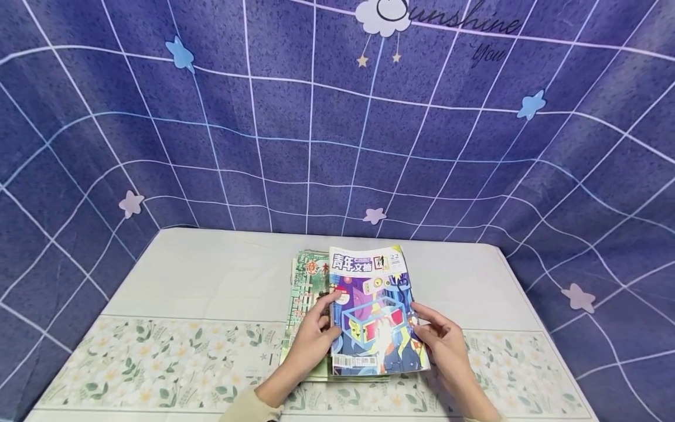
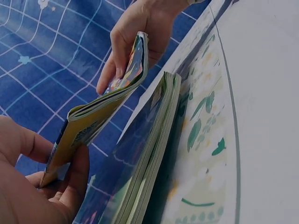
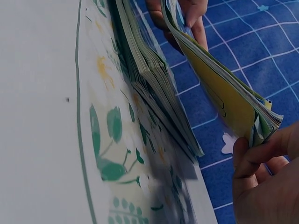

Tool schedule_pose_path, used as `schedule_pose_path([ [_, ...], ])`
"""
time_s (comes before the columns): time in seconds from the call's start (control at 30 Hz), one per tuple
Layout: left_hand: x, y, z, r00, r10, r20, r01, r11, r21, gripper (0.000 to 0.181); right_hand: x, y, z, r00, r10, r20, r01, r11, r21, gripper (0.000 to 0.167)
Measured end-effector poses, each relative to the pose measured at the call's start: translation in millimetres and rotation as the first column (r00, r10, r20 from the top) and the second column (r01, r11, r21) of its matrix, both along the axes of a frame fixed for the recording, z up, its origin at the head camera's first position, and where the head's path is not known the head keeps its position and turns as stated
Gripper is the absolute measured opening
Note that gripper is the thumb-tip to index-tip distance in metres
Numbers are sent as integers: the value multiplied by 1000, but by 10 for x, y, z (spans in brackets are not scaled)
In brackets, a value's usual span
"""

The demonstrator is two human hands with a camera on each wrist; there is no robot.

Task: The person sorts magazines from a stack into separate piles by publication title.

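A colourful magazine with a white title band is held up by its two side edges. My left hand pinches the left edge, and my right hand pinches the right one. From the wrist views, the magazine is lifted off the pile and bows a little, its yellow back cover showing. Under it and slightly left lies a stack of magazines, the top one with a green cover. Page edges of that stack face the right wrist camera. Most of the top cover is hidden by the held magazine.
The stack lies on a white table with a band of floral cloth across its front part. Behind and at both sides hangs a dark blue curtain with a white grid and stars.
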State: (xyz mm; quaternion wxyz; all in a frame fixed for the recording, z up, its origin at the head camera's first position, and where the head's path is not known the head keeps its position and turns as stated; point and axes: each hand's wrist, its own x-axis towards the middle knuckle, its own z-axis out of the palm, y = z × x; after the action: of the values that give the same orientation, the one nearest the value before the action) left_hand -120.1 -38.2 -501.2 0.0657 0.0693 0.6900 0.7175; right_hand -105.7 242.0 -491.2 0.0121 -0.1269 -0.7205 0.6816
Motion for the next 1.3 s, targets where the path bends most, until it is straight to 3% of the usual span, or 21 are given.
schedule_pose_path([
  [0.3, 9, 84, 13, 1000, -18, 3, 18, 998, 54, 72, 20, 118, 7, 999, -4, -38, 4, 1000, 0, 51],
  [0.5, 11, 169, 16, 1000, -15, -19, 16, 998, 65, 64, 27, 217, 37, 1000, -21, -20, 21, 999, 31, 52],
  [0.9, -1, 301, 16, 997, -63, -31, 63, 998, -9, 58, 50, 441, 59, 998, -47, -50, 48, 999, 16, 50],
  [1.07, 23, 336, 24, 996, -60, -58, 61, 998, 18, 61, 70, 498, 81, 997, -42, -60, 44, 999, 27, 49],
  [1.3, 20, 383, 29, 996, -72, -47, 74, 997, 38, 54, 100, 587, 103, 993, -43, -113, 44, 999, 8, 47],
])
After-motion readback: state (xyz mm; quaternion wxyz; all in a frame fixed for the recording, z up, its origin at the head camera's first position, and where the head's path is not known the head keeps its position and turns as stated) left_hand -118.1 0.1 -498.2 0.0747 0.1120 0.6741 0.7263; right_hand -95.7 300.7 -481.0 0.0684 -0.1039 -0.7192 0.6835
